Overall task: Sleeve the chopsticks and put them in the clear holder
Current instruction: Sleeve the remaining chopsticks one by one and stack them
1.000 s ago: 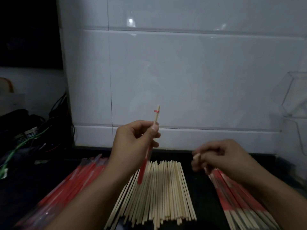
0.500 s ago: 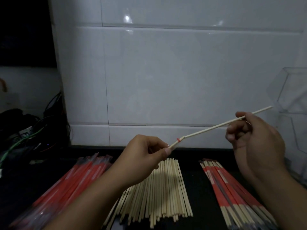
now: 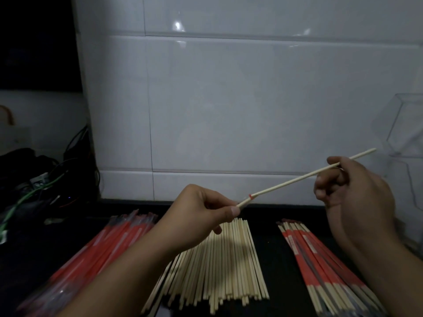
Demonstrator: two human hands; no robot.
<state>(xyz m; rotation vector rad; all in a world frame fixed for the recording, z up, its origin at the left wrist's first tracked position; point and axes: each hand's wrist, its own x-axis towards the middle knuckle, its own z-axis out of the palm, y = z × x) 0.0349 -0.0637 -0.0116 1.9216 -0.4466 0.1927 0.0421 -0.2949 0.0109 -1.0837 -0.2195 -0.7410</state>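
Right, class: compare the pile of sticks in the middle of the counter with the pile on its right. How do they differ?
The middle pile is bare pale wood; the right pile wears red sleeves. The middle pile fans straight towards the camera; the right pile slants away to the right. Both lie flat on the dark counter, untouched by either hand.

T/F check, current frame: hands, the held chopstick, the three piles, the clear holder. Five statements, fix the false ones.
1. Both hands hold one chopstick. True: left hand pinches its near end, right hand grips farther along.
2. The chopstick is fully sleeved. False: only the sleeve mouth is on its near end.
3. The bare chopsticks lie in the middle. True.
4. The clear holder stands at the left. False: it is at the right.
5. The sleeved chopsticks lie right of the bare pile. True.
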